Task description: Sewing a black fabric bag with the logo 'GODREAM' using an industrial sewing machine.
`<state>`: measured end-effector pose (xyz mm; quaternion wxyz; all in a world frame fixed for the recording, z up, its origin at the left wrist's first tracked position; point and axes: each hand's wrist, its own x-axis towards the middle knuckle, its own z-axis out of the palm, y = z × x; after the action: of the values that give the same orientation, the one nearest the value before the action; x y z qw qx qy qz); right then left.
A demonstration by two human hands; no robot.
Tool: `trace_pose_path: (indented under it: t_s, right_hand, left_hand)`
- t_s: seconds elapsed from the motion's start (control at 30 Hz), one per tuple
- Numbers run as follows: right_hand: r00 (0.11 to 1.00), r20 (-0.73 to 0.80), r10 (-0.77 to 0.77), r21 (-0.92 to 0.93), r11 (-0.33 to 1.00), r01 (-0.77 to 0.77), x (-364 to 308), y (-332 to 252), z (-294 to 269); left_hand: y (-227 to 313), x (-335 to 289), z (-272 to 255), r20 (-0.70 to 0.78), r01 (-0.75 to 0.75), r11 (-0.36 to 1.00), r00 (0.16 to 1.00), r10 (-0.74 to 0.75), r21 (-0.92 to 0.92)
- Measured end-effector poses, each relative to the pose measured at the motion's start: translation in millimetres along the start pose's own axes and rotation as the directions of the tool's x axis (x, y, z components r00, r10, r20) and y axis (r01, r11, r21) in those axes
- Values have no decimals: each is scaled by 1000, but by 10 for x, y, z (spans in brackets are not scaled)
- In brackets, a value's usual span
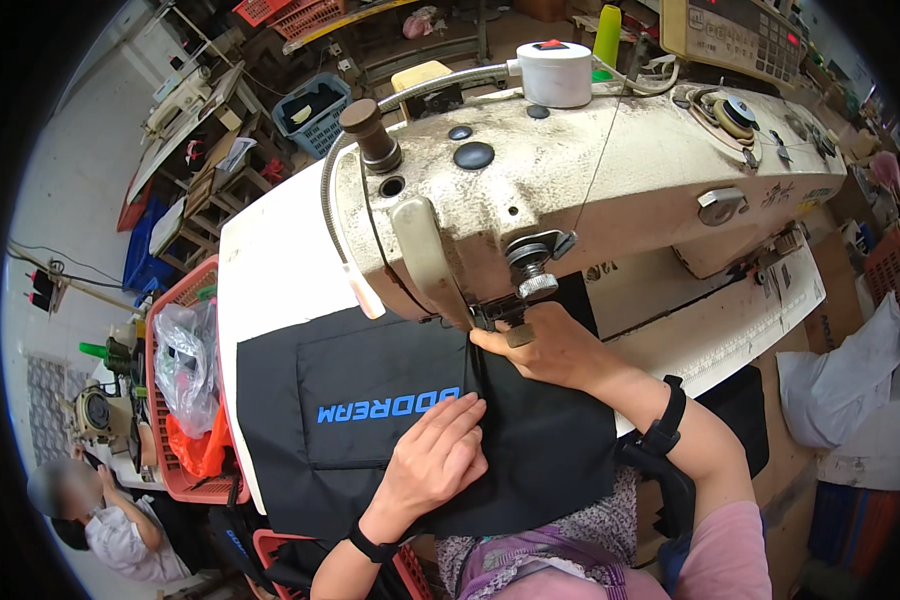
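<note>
1. Right now the black fabric (390, 440) lies flat on the white sewing table (270, 270), a smooth, matte cloth with a stitched rectangular panel and blue printed lettering across it.
2. Its far edge runs under the head of the sewing machine (590, 170), a rounded cream metal body, chipped and grimy, with dark round caps on top.
3. The left hand (435, 460) rests palm down on the fabric, fingers stretched out and close together, pressing the cloth flat just beside the lettering; it pinches nothing. A black band circles its wrist.
4. The right hand (555, 350) sits on the fabric right at the needle area, its fingertips tucked against the metal foot; whether they pinch the cloth or only press it cannot be told. A black strap sits on that wrist too.
5. A knurled silver knob (535, 283) juts from the machine face just above the right hand.
6. A white cylinder with a red top (555, 72) stands on the machine, with a ribbed flexible metal hose (440, 88) curving from it.
7. Left of the table a red plastic basket (185, 485) holds a crinkled clear bag (185, 365).
8. Another person (110, 525) sits at lower left.
</note>
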<state>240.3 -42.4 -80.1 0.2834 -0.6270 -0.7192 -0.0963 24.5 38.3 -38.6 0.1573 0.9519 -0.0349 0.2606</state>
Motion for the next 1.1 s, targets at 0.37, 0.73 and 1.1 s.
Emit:
trace_pose_path:
  t_s: [0.37,0.73,1.1]
  right_hand:
    - [997,23,77,122,989,-79,-19,-6,-49]
    - [992,45,118,67,990,-121,-3,-25,-59]
    - [997,-71,7,142,990,3,44,-80,-16]
  left_hand:
    - [11,4,16,51,-28,1000,998,27,13]
    - [27,-21,40,101,-11,1000,995,9,19]
    - [-2,-120,84,-210,137,981,964,-165,-139]
